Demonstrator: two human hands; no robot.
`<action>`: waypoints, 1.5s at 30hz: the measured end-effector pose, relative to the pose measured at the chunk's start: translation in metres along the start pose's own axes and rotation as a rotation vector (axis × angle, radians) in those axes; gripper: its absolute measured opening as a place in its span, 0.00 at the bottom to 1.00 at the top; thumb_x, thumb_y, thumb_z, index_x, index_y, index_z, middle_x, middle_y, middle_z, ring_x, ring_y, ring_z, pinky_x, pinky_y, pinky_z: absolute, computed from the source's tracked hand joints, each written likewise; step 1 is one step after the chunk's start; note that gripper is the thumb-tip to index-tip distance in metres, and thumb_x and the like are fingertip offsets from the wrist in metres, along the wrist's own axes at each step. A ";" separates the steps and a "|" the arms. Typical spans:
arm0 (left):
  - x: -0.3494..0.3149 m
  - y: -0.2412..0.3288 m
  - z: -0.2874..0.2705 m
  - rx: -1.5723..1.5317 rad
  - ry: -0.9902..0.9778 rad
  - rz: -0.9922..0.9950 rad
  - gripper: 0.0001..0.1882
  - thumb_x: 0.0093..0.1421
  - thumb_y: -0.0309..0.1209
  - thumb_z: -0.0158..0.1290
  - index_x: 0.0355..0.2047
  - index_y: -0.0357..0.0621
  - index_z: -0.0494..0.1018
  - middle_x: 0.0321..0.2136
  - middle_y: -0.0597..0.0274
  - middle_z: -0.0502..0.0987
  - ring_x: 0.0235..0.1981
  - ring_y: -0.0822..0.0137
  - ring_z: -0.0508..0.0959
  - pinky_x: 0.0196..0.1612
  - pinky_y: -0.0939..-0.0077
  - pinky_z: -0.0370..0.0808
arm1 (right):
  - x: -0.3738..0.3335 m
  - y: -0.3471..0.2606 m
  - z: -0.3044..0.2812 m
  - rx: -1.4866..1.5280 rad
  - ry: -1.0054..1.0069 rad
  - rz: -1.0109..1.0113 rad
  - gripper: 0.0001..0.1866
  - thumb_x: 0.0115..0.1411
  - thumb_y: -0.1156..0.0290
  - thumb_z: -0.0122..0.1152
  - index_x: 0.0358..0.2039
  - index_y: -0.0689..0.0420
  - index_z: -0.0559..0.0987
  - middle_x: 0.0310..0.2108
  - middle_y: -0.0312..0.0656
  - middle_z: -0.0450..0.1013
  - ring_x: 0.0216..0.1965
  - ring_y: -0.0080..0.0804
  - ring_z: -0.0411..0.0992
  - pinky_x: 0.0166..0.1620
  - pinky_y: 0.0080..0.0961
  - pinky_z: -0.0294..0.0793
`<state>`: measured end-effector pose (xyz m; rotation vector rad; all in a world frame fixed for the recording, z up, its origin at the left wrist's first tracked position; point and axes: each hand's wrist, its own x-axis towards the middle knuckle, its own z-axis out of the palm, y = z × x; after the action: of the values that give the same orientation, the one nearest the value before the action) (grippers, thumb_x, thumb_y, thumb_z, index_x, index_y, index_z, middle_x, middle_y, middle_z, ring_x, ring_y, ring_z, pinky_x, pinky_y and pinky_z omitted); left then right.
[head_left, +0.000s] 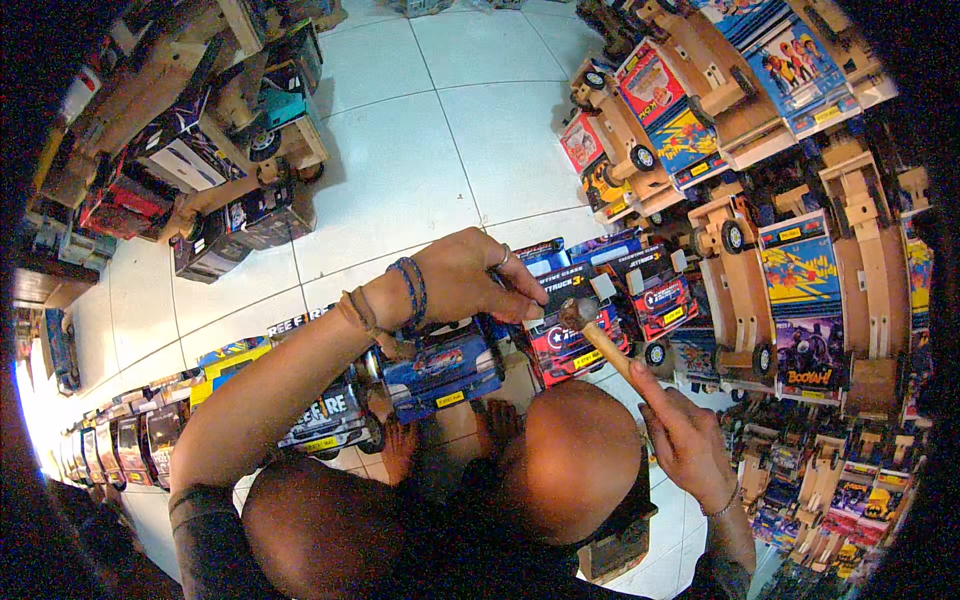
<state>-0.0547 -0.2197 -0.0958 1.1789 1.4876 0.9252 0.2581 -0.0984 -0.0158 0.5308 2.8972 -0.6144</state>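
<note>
My right hand is wrapped round the wooden handle of a hammer. The hammer's dark, worn head hangs just above a red and black toy truck. On that truck's left upper edge, the fingertips of my left hand are pinched together beside a small pale flap. What they hold, if anything, is too small to make out. A similar pale flap stands out on the truck's right side, partly behind the hammer head. Left of this truck sits a blue toy truck, partly under my left wrist.
Another red and black toy truck stands to the right. Wooden toy trucks lie with wheels and undersides showing along the right. More toy vehicles are piled at far left, and a row continues leftward. White floor tiles lie beyond.
</note>
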 end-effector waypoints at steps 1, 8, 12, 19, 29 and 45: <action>0.000 0.000 0.000 -0.003 -0.007 0.001 0.14 0.54 0.37 0.66 0.37 0.44 0.83 0.27 0.63 0.83 0.29 0.75 0.80 0.36 0.80 0.76 | 0.000 0.000 -0.001 -0.028 -0.015 0.007 0.37 0.58 0.78 0.58 0.68 0.41 0.62 0.27 0.45 0.72 0.20 0.42 0.72 0.24 0.36 0.73; -0.001 -0.001 0.000 -0.039 0.002 -0.030 0.14 0.53 0.37 0.66 0.37 0.43 0.83 0.28 0.63 0.83 0.29 0.75 0.80 0.37 0.80 0.76 | -0.003 -0.001 -0.002 -0.107 0.184 -0.135 0.38 0.57 0.78 0.59 0.68 0.42 0.61 0.32 0.46 0.73 0.23 0.42 0.73 0.26 0.36 0.74; 0.001 -0.002 0.000 0.002 -0.015 0.022 0.15 0.53 0.38 0.66 0.40 0.47 0.83 0.29 0.61 0.84 0.31 0.72 0.81 0.39 0.76 0.76 | -0.001 0.005 0.000 -0.309 -0.116 -0.078 0.41 0.54 0.76 0.61 0.69 0.49 0.58 0.36 0.50 0.72 0.24 0.44 0.74 0.26 0.37 0.77; 0.001 -0.002 -0.003 0.055 -0.019 0.012 0.15 0.55 0.40 0.65 0.41 0.49 0.83 0.31 0.59 0.84 0.33 0.68 0.82 0.41 0.73 0.76 | -0.004 0.010 0.002 -0.024 0.260 -0.210 0.38 0.53 0.81 0.59 0.66 0.57 0.61 0.32 0.50 0.73 0.27 0.45 0.75 0.27 0.39 0.77; 0.003 0.001 -0.004 0.083 -0.006 0.092 0.14 0.56 0.36 0.63 0.40 0.43 0.83 0.29 0.58 0.83 0.30 0.74 0.80 0.36 0.77 0.76 | -0.012 0.010 0.015 0.141 0.225 0.063 0.37 0.64 0.71 0.56 0.70 0.58 0.52 0.46 0.54 0.75 0.24 0.42 0.75 0.28 0.36 0.74; 0.006 0.066 0.011 0.293 0.303 -0.032 0.15 0.61 0.33 0.59 0.47 0.45 0.78 0.33 0.66 0.79 0.35 0.76 0.77 0.37 0.79 0.75 | -0.038 0.038 0.064 0.661 0.419 0.466 0.32 0.60 0.71 0.64 0.63 0.56 0.64 0.35 0.42 0.78 0.29 0.22 0.72 0.36 0.23 0.73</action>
<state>-0.0296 -0.1986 -0.0374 1.2575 1.9318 0.9154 0.3111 -0.1039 -0.0801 1.5161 2.6770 -1.5241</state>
